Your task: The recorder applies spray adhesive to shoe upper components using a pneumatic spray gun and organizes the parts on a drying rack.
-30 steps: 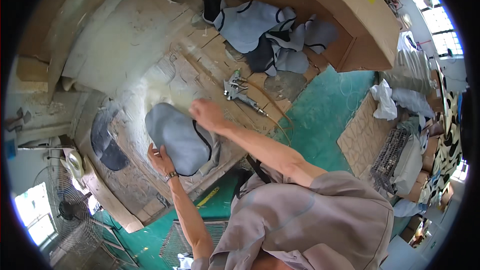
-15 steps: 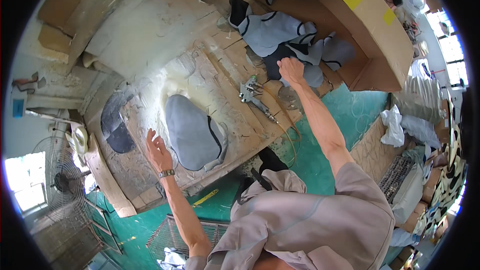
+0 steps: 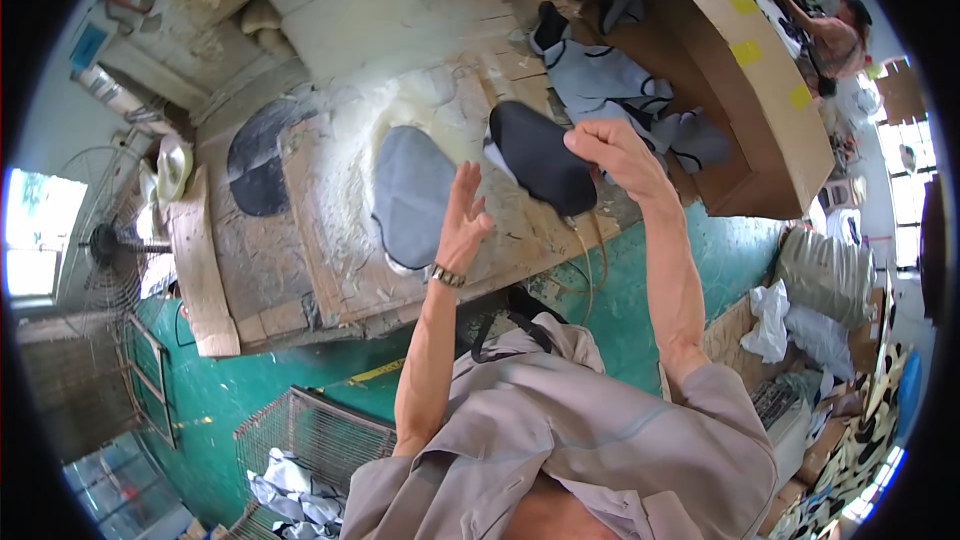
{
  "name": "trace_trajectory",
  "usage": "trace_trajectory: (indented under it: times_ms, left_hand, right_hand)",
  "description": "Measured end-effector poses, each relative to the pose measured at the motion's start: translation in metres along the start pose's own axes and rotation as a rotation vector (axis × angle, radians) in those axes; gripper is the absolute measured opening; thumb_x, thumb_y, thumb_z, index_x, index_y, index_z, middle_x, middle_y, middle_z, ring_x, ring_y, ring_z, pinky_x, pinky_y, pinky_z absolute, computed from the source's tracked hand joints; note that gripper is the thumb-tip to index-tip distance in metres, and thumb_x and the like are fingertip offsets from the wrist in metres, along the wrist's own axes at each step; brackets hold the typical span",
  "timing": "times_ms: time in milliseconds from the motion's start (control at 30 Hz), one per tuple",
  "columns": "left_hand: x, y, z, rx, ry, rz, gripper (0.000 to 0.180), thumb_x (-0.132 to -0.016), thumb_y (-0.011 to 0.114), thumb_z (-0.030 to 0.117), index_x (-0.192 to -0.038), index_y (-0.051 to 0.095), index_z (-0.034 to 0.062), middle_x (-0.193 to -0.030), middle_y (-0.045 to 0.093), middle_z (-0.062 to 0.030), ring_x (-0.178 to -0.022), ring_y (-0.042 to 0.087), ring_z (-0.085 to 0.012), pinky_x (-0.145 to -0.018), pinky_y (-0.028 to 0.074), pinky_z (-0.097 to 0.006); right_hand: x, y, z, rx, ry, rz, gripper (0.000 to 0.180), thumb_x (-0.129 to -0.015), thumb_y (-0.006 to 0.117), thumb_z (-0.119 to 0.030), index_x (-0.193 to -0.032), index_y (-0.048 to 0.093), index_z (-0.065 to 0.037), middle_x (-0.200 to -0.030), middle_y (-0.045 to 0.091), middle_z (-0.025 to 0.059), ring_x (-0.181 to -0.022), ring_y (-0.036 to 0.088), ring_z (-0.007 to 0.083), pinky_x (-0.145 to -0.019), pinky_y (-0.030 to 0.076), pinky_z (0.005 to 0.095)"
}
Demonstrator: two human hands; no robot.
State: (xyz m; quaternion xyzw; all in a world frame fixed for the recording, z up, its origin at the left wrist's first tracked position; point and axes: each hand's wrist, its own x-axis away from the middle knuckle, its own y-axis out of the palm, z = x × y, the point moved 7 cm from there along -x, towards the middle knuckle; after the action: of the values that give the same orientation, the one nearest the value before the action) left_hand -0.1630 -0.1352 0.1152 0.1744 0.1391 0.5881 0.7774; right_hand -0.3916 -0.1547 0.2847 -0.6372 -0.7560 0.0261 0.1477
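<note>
The right hand (image 3: pixel 612 148) pinches a dark oval fabric piece (image 3: pixel 540 157) whose long axis slants up-left, just beside the open, empty left hand (image 3: pixel 463 218).

Green floor (image 3: pixel 640 290), worn workbench (image 3: pixel 330 270), bright window (image 3: pixel 40 245).

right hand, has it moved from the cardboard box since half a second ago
Yes. The right hand has come back from the cardboard box toward the grey piece on the bench, now holding a black piece.
</note>
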Motion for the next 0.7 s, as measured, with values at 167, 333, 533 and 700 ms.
trace_trajectory:
  times_ms: [167,333,533,700]
  left_hand:
    - [0.018,-0.011,0.015,-0.143,-0.125,0.004,0.101,-0.075,0.093,0.048,-0.151,0.047,0.0018,-0.142,0.059,-0.0103,-0.124,0.059,-0.0188,-0.103,0.05,-0.037]
    - [0.049,-0.038,0.048,-0.06,-0.024,0.38,0.053,-0.085,0.088,0.024,-0.126,0.067,-0.0021,-0.103,0.073,-0.0025,-0.089,0.064,-0.0122,-0.08,0.053,-0.028]
    - [0.06,-0.016,0.102,-0.716,0.118,0.337,0.058,-0.079,0.09,0.023,-0.126,0.063,0.0005,-0.095,0.073,-0.0109,-0.084,0.069,-0.0251,-0.077,0.055,-0.037]
    - [0.079,0.013,0.168,-1.102,0.521,0.37,0.063,-0.075,0.09,0.021,-0.128,0.06,0.0035,-0.101,0.072,-0.0144,-0.094,0.068,-0.0403,-0.082,0.055,-0.046]
  right_hand:
    - [0.019,0.046,-0.013,-0.202,0.013,-0.144,0.032,-0.1,0.069,-0.024,-0.073,0.059,-0.01,-0.074,0.051,-0.0121,-0.071,0.042,-0.0001,-0.068,0.037,0.0213]
    - [0.038,0.053,-0.061,0.906,-0.601,0.689,0.034,-0.102,0.069,-0.033,-0.089,0.068,-0.002,-0.08,0.069,0.005,-0.074,0.065,0.0139,-0.069,0.053,0.0335]
    - [0.028,0.163,0.014,-0.103,-0.157,0.016,0.037,-0.094,0.079,-0.034,-0.099,0.07,0.003,-0.088,0.072,0.0068,-0.079,0.064,0.011,-0.071,0.052,0.0316]
    - [-0.016,0.156,0.018,-0.02,-0.118,0.106,0.027,-0.096,0.074,-0.025,-0.092,0.068,0.001,-0.081,0.065,-0.0004,-0.077,0.055,0.0048,-0.068,0.046,0.0246]
